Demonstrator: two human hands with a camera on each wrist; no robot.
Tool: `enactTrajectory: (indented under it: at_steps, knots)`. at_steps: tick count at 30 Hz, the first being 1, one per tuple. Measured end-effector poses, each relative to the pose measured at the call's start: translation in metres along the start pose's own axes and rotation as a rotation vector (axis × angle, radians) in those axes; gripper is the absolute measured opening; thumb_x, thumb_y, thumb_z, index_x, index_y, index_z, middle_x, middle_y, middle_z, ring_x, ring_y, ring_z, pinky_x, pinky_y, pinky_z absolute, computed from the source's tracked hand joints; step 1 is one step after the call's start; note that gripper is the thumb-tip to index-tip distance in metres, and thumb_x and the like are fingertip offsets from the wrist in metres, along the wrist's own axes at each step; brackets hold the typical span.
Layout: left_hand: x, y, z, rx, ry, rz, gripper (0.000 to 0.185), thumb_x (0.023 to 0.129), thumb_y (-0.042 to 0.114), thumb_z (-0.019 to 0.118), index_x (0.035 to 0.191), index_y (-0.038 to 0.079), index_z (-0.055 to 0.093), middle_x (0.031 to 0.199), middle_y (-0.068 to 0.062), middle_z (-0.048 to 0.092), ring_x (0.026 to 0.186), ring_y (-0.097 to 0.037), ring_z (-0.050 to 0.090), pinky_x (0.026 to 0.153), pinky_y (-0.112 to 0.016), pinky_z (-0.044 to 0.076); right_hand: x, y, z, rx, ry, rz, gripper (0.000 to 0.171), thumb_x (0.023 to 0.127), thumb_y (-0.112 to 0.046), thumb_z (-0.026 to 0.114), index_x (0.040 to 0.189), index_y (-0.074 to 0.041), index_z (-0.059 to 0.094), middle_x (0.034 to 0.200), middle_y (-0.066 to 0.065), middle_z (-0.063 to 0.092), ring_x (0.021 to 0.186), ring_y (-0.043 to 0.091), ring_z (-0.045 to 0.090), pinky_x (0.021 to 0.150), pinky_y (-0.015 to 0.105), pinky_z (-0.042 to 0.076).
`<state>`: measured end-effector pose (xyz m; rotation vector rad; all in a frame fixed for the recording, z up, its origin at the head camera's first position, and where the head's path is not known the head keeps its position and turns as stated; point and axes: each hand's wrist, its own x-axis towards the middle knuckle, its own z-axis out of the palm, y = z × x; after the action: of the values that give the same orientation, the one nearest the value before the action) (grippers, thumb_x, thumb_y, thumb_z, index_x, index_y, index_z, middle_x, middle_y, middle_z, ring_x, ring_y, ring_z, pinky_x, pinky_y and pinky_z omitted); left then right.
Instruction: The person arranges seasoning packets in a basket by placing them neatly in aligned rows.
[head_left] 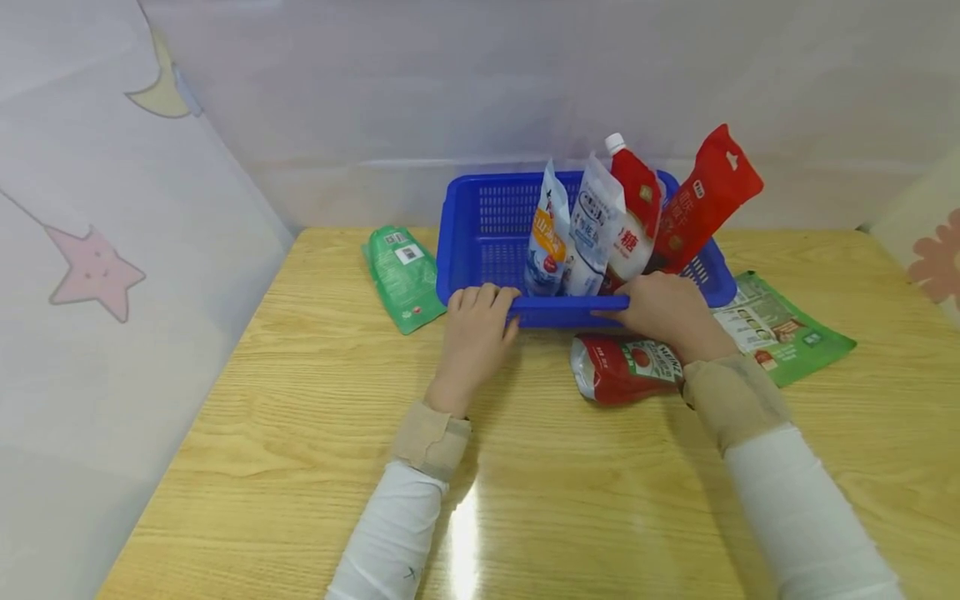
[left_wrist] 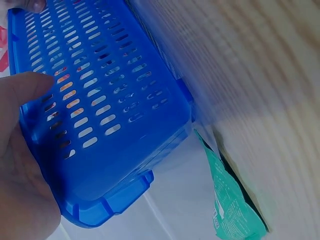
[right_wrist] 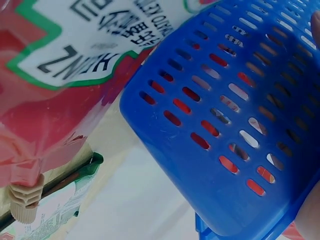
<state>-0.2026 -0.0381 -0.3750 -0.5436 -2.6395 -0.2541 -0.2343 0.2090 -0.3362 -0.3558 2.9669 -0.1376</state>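
Basket [head_left: 553, 316] of blue plastic stands toward the back of the bench [head_left: 322, 400], with four packs [head_left: 592, 225] propped in it, the red rightmost one leaning well to the right. The left hand [head_left: 472, 340] has its fingers curled over the front rim toward the left end, thumb against the outer side; the right hand [head_left: 666, 310] pinches the same rim right of centre, so each grip is closed on the basket. Ketchup [head_left: 630, 369] lies flat just in front, near the right wrist, with a green pouch [head_left: 405, 279] beside the left end and a green pack [head_left: 795, 333] by the right. The step in hand looks like steadying or shifting the basket; which, I cannot tell. Any next move of it would seem to call for even effort from both hands, keeping the packs up and clearing the ketchup.
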Motion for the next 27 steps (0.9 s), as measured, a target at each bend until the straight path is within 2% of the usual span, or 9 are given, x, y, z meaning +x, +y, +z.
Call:
enactTrajectory:
  at_steps: [10, 13, 16, 18, 20, 22, 24, 26, 27]
  knots:
    - [-0.002, 0.003, 0.001, 0.038, 0.058, -0.007, 0.027, 0.091, 0.022, 0.061, 0.117, 0.016, 0.061, 0.107, -0.003, 0.063, 0.102, -0.022, 0.055, 0.092, -0.035, 0.039, 0.000, -0.001, 0.002, 0.020, 0.002, 0.012, 0.044, 0.085, -0.053, 0.062, 0.068, -0.013, 0.067, 0.058, 0.001, 0.060, 0.060, 0.019, 0.057, 0.060, 0.035, 0.049]
    - [-0.001, 0.003, -0.003, 0.006, -0.027, -0.014, 0.033, 0.092, 0.024, 0.061, 0.123, 0.015, 0.058, 0.112, -0.004, 0.062, 0.106, -0.023, 0.055, 0.095, -0.037, 0.037, 0.001, -0.001, 0.003, 0.018, 0.008, 0.006, 0.043, 0.085, -0.052, 0.062, 0.065, -0.013, 0.066, 0.057, 0.002, 0.058, 0.058, 0.019, 0.056, 0.059, 0.034, 0.048]
    - [0.004, 0.001, -0.013, -0.066, -0.189, -0.026, 0.044, 0.094, 0.029, 0.058, 0.134, 0.013, 0.051, 0.124, -0.008, 0.058, 0.117, -0.026, 0.051, 0.102, -0.041, 0.034, 0.001, -0.001, 0.003, 0.023, 0.017, -0.001, 0.043, 0.085, -0.050, 0.063, 0.064, -0.013, 0.066, 0.056, 0.002, 0.057, 0.057, 0.019, 0.055, 0.057, 0.033, 0.047]
    - [0.008, -0.002, -0.021, -0.157, -0.283, -0.037, 0.051, 0.095, 0.032, 0.056, 0.140, 0.011, 0.045, 0.134, -0.011, 0.054, 0.126, -0.029, 0.047, 0.108, -0.044, 0.031, 0.001, -0.001, 0.003, 0.024, 0.019, -0.001, 0.043, 0.085, -0.049, 0.063, 0.064, -0.012, 0.065, 0.056, 0.003, 0.056, 0.056, 0.019, 0.054, 0.056, 0.032, 0.046]
    - [0.012, -0.007, -0.031, -0.291, -0.337, -0.059, 0.053, 0.096, 0.031, 0.053, 0.143, 0.009, 0.041, 0.140, -0.014, 0.049, 0.133, -0.031, 0.043, 0.112, -0.046, 0.029, 0.001, -0.001, 0.002, 0.022, 0.018, 0.007, 0.042, 0.085, -0.049, 0.064, 0.065, -0.012, 0.066, 0.056, 0.003, 0.056, 0.056, 0.019, 0.054, 0.056, 0.032, 0.046]
    - [0.016, -0.015, -0.039, -0.436, -0.323, -0.106, 0.050, 0.097, 0.028, 0.051, 0.141, 0.006, 0.043, 0.142, -0.016, 0.047, 0.136, -0.031, 0.041, 0.114, -0.046, 0.029, 0.001, 0.000, 0.002, 0.018, 0.016, 0.013, 0.042, 0.085, -0.050, 0.064, 0.067, -0.012, 0.067, 0.057, 0.003, 0.057, 0.057, 0.019, 0.055, 0.056, 0.033, 0.046]
    - [0.020, -0.027, -0.048, -0.548, -0.248, -0.173, 0.044, 0.097, 0.024, 0.050, 0.137, 0.003, 0.047, 0.140, -0.018, 0.048, 0.134, -0.032, 0.042, 0.114, -0.046, 0.032, 0.001, 0.000, 0.001, 0.011, 0.014, 0.017, 0.041, 0.085, -0.050, 0.064, 0.071, -0.011, 0.070, 0.059, 0.003, 0.059, 0.058, 0.020, 0.055, 0.058, 0.034, 0.047]
    - [0.022, -0.041, -0.053, -0.596, -0.158, -0.257, 0.038, 0.098, 0.019, 0.048, 0.132, 0.003, 0.052, 0.136, -0.018, 0.050, 0.130, -0.032, 0.045, 0.109, -0.045, 0.037, 0.002, 0.000, 0.001, 0.001, 0.014, 0.012, 0.041, 0.085, -0.049, 0.063, 0.075, -0.011, 0.072, 0.060, 0.003, 0.061, 0.060, 0.020, 0.056, 0.059, 0.035, 0.048]
    - [0.023, -0.049, -0.055, -0.587, -0.114, -0.293, 0.036, 0.098, 0.016, 0.046, 0.129, 0.002, 0.054, 0.134, -0.019, 0.051, 0.127, -0.032, 0.046, 0.105, -0.045, 0.040, 0.002, 0.000, 0.001, 0.000, 0.009, 0.008, 0.040, 0.086, -0.048, 0.062, 0.078, -0.010, 0.073, 0.062, 0.003, 0.062, 0.060, 0.020, 0.057, 0.060, 0.036, 0.048]
